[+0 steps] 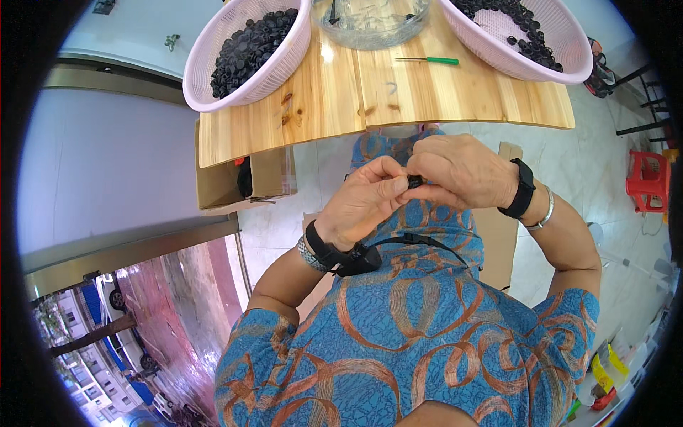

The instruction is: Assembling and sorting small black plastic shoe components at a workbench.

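Observation:
My left hand (366, 198) and my right hand (459, 171) meet in front of my body, short of the table's near edge. Between their fingertips is a small black round part (414, 182), mostly covered by the fingers. The left thumb and forefinger pinch it from one side; the right fingers close on it from the other. Similar black parts (256, 50) fill a pink basket (274, 80) at the far left. More black parts (533, 48) lie more sparsely in a second pink basket (491, 60) at the far right.
On the wooden table (320, 107) lie a green-handled screwdriver (442, 61) and a clear plastic bowl (370, 35). An open cardboard box (267, 188) stands below the table's left side. A red stool (647, 181) is on the floor at right.

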The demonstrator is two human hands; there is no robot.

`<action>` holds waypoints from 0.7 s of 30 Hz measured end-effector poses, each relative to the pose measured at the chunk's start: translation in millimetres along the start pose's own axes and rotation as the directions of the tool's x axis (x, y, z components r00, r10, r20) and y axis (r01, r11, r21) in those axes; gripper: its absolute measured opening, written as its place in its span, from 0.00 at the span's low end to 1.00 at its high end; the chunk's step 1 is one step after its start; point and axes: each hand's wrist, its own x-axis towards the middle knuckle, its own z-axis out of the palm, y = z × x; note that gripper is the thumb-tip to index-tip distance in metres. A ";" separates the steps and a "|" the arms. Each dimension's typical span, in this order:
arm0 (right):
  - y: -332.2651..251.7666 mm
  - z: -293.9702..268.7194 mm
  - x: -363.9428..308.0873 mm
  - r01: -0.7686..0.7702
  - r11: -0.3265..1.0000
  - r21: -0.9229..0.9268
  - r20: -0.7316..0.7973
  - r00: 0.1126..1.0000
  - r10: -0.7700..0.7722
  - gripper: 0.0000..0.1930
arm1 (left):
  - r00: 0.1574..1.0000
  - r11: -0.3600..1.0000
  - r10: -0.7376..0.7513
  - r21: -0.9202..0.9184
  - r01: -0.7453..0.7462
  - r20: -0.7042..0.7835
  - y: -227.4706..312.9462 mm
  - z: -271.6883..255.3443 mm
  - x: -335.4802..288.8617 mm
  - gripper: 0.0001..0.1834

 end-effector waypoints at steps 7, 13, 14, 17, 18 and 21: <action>14.2 -2.0 -4.2 -0.239 0.732 0.638 -0.055 0.934 0.353 0.20 | 0.977 0.973 0.182 0.164 -0.162 -0.115 35.1 22.4 0.3 0.09; 13.0 -4.5 -11.3 -0.325 0.682 0.656 -0.196 0.799 0.569 0.15 | 0.749 0.517 0.656 0.779 -0.355 -0.094 131.6 38.9 -21.0 0.11; 12.2 -6.8 -11.5 -0.346 0.684 0.643 -0.193 0.790 0.581 0.14 | 0.729 0.439 0.682 0.830 -0.345 -0.057 150.7 42.5 -25.6 0.11; 17.2 -11.7 -8.5 -0.314 0.745 0.588 -0.232 0.817 0.528 0.13 | 0.720 0.127 0.694 0.987 -0.100 -0.017 206.7 42.9 -29.3 0.11; 19.0 -13.2 -7.8 -0.320 0.753 0.575 -0.234 0.818 0.526 0.13 | 0.713 0.115 0.701 0.988 -0.103 -0.008 222.4 41.9 -26.3 0.11; 25.0 -17.2 -6.3 -0.316 0.744 0.589 -0.232 0.816 0.530 0.12 | 0.742 -0.480 0.592 0.877 0.012 0.314 265.4 30.9 -8.2 0.13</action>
